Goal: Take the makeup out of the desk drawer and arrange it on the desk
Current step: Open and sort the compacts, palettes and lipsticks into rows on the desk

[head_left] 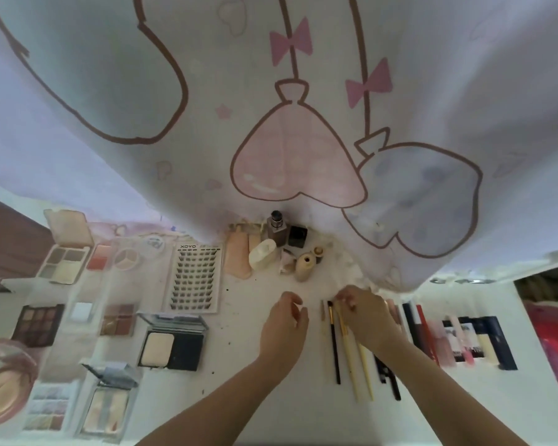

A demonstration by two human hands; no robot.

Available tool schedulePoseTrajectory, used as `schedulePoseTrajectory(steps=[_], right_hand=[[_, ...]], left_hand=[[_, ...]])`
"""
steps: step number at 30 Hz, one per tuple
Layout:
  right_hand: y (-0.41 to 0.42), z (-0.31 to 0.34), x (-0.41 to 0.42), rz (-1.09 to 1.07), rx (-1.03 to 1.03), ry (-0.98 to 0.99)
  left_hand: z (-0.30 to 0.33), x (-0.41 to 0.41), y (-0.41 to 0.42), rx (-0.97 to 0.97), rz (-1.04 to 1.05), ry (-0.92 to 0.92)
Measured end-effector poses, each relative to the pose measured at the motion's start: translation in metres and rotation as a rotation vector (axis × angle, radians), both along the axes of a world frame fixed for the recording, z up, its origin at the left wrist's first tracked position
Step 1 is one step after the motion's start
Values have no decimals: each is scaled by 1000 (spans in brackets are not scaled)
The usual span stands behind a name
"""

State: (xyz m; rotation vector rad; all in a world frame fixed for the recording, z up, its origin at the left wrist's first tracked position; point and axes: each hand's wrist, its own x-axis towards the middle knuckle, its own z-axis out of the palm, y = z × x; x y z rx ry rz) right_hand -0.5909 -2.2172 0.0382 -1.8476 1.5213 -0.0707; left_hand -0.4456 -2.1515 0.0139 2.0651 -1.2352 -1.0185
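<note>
Hovering over the white desk (255, 375), left hand (284, 326) loosely curled and holding nothing, right hand (364, 317) pinched a cream-handled brush (351, 358) right of it, beside a black-handled brush (334, 346).

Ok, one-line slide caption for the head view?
Right hand touching the brushes, left hand hovering, beside palettes laid out on the white desk.

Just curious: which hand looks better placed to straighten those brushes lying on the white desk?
Probably the right hand: its fingers already sit at the tips of the thin cream-handled brushes. The left hand hovers beside them, holding nothing.
</note>
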Motion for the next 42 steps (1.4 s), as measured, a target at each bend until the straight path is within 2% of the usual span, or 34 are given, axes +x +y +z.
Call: schedulePoseTrajectory(steps=[3,6,12,17,24,31,35,38,42], right_hand=[[26,3,-2,92,42,199],[36,-4,5,23,20,307],[43,-19,20,3,49,482],[55,-14,36,63,49,440],[82,-14,120,195,46,304],[95,-20,158,231,50,317],[95,-16,152,207,55,277],[82,-4,118,88,-6,240],[56,6,44,-122,-59,287]], left_hand=[[-3,-13,0,88,-246,-233],[-6,-23,-11,98,-441,-513],[-10,-16,-13,168,-571,-680],[-5,23,19,175,-563,-731],[-3,88,70,306,-517,-781],[5,115,70,368,-496,-793],[8,120,67,303,-483,-761],[23,96,59,162,-530,-735],[32,35,37,58,-637,-569]])
